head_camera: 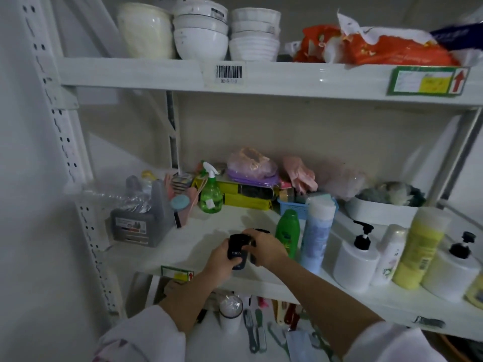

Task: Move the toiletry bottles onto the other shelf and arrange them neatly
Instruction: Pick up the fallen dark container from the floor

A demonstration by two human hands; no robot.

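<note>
Left hand: the left hand (222, 259) sits at 6 o'clock on the middle shelf (198, 246), fingers curled round a dark bottle (237, 253) marked "MEN", thumb on its front face.
Right hand: the right hand (264, 248), just at 3 o'clock of the left, curls its fingers over a second dark bottle (257, 236); that bottle is largely hidden, so its shape cannot be told.
Dark bottles: side by side and apparently touching, near the shelf's front edge; whether they rest on the shelf or are lifted off it cannot be told.
Green bottle: the green bottle (287, 235) stands upright just at 3 o'clock of the right hand.
Blue tube: the tall blue-and-white bottle (317, 231) stands beside the green one, further toward 3 o'clock.
Pump bottles: two white pump bottles (356, 262) (452, 273) stand toward 4 o'clock, with a pale floral bottle (389, 254) and a yellow bottle (420, 246) between them.
Spray bottle: a green spray bottle (211, 190) stands at 12 o'clock of the hands, well behind them.
Upper shelf: stacked white bowls (201, 30) at 12 o'clock.
</note>
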